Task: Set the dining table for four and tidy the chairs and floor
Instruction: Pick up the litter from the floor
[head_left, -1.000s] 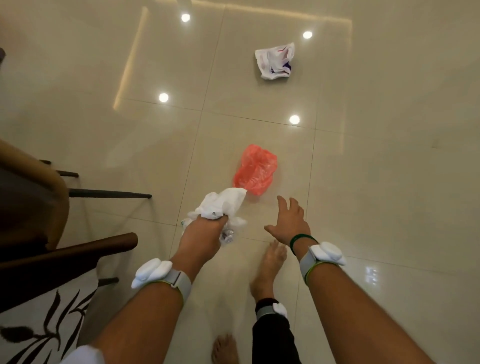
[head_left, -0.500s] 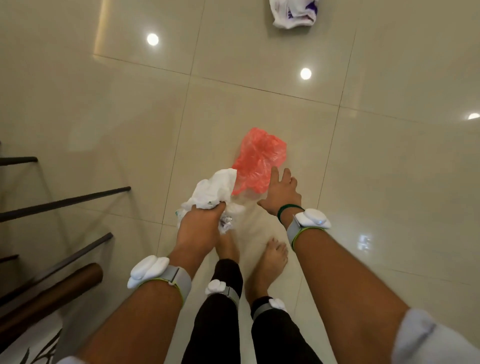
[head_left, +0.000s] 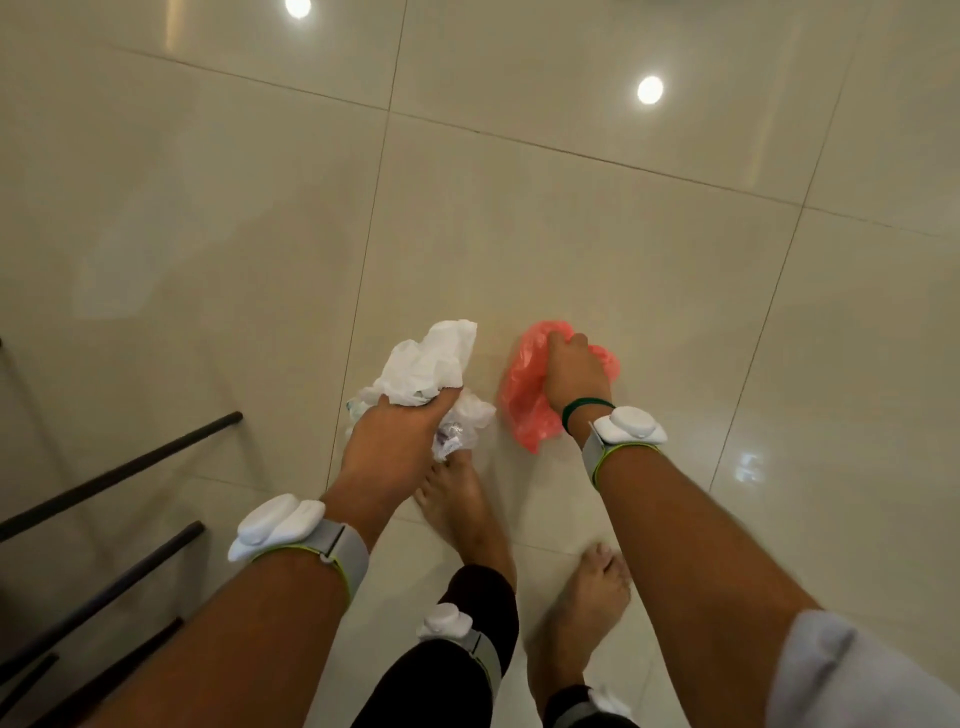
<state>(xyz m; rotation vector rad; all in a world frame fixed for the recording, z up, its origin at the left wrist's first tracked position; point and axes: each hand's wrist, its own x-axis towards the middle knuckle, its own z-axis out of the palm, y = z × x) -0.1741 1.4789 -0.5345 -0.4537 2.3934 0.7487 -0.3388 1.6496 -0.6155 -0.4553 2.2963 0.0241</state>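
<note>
The red plastic bag (head_left: 524, 410) is sitting crumpled down at the glossy tiled floor (head_left: 519, 208), just ahead of the person's bare feet; whether it is resting on the tile or hanging just clear of it cannot be told. The right hand (head_left: 571, 374) is gripping it from above, fingers curling into its upper folds while the loose lower end is trailing toward the wrist. Just beside it, to the left, the left hand (head_left: 395, 436) is clutching a bundle of white crumpled paper and clear wrapping (head_left: 431, 364), fingers closing around its middle, with the paper sticking out beyond the knuckles. The two bundles are lying near each other but apart. A white tracker on a grey strap (head_left: 628, 426) is riding on the right wrist next to a green band (head_left: 582, 408), and a similar tracker (head_left: 291, 530) is sitting on the left wrist. The left foot (head_left: 457, 499) is standing directly under the left hand, the right foot (head_left: 587, 608) a little behind it. Dark chair legs (head_left: 119, 473) are slanting in at the left edge, and a ceiling light's reflection (head_left: 650, 89) is glinting on the tiles farther off.
</note>
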